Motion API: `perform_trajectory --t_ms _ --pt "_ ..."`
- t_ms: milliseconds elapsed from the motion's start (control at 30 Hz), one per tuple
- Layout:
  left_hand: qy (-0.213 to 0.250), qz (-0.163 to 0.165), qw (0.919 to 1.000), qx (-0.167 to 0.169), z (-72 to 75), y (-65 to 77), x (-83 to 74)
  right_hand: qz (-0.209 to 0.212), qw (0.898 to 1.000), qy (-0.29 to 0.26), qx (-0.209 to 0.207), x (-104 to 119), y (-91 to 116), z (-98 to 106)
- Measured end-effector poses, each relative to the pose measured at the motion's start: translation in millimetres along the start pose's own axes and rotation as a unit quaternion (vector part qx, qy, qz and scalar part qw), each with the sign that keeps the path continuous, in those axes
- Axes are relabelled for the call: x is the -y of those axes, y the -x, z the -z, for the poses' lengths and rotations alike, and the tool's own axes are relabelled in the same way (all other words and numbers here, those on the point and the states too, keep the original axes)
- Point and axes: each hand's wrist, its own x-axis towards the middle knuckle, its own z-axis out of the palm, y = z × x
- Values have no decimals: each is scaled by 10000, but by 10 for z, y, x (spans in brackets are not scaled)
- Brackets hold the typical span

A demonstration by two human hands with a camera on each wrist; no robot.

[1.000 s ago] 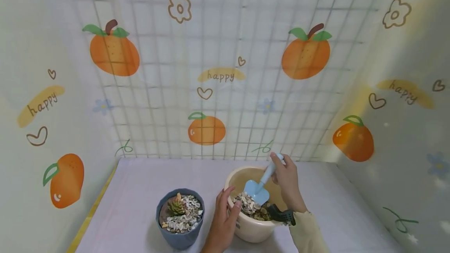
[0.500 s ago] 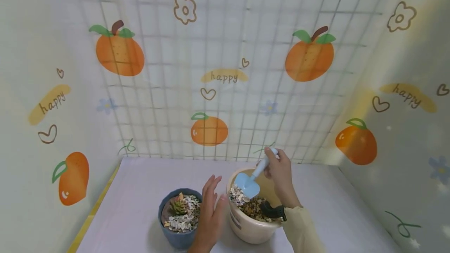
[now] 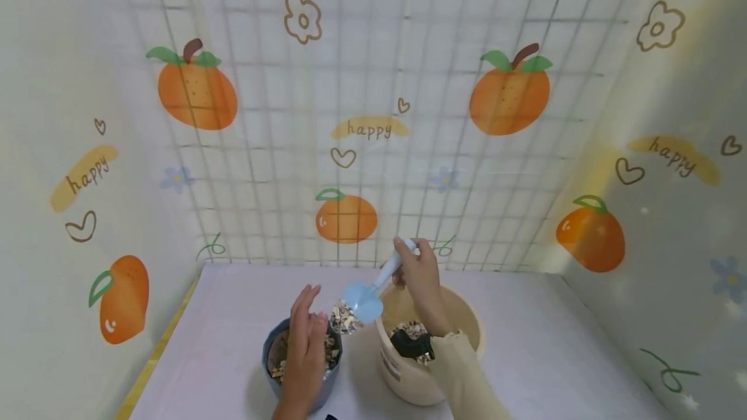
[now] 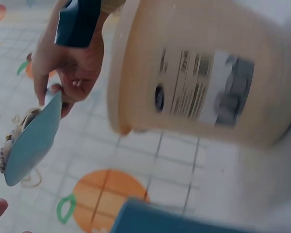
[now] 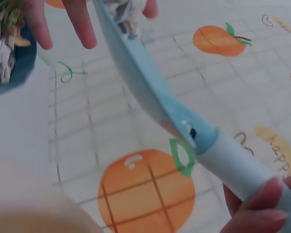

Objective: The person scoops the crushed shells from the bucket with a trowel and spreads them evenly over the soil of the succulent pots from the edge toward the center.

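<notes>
Your right hand (image 3: 415, 269) grips the pale blue trowel (image 3: 373, 287) by the round end of its handle, fingers and thumb curled round it, just below the middle of the head view. The trowel is small, smooth plastic, with a flat rounded blade that flares out of a cylindrical handle; it looks light and stiff, and probably slick where the plastic is glossy, so hold it well up the thick handle, as you do now, not on the thin blade. The blade hangs in the air between the cream bucket (image 3: 463, 323) to the right and the blue pot (image 3: 270, 349) to the left, with a small heap of pale shell-like chips (image 3: 343, 319) at its tip. Those chips are loose and light; they will likely slide off at any tilt, so keep the blade level. Your left hand (image 3: 303, 342) is over the blue pot with fingers straight and close together, just beside the blade's tip and holding nothing; whether it touches the rim I cannot tell. In the right wrist view a green succulent (image 5: 5, 14) shows at the upper left, bedded in chips.
</notes>
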Motion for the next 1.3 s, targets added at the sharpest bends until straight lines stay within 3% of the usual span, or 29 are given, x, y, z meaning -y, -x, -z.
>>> perform_trajectory --t_ms 300,533,800,1100,1300 --pt "-477 379 9978 -265 447 -43 88 79 9993 -217 298 -29 10 -314" --pt "-673 529 9952 -465 639 -47 191 -6 9983 -135 573 -61 64 -493" --pt "-614 774 9940 -470 703 -20 349 86 9947 -122 1012 -78 108 -578" --pt "-296 1208 9917 -339 674 3 557 306 9800 177 1957 -120 142 -608" --pt "-289 1274 9909 -309 672 33 631 384 9777 237 2050 -119 158 -616"
